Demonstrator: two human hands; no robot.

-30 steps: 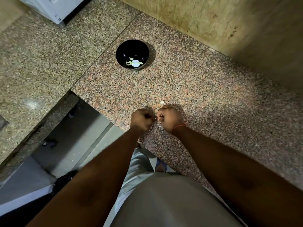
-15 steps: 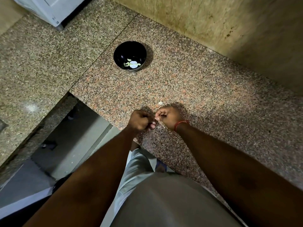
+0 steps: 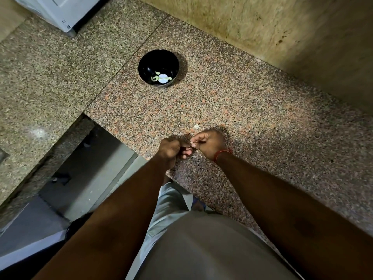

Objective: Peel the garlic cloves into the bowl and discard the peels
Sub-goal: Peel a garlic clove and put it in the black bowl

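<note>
Fingers of both hands curl over the granite counter point(image 3: 252, 110), near side of the black bowl point(image 3: 158, 67): left hand point(image 3: 171, 149) fisted, contents hidden; right hand point(image 3: 209, 143) pinching a pale peel point(image 3: 193, 142). Peeled cloves point(image 3: 161, 77) lie inside the bowl; another scrap point(image 3: 196, 126) lies just beyond the hands.

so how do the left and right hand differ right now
The left hand is curled into a tight fist, knuckles up; the right hand is looser and pinches a small pale bit at its fingertips. The right wrist wears a red thread; the left wrist is bare. Both sit close together over the granite counter, near its edge.
</note>
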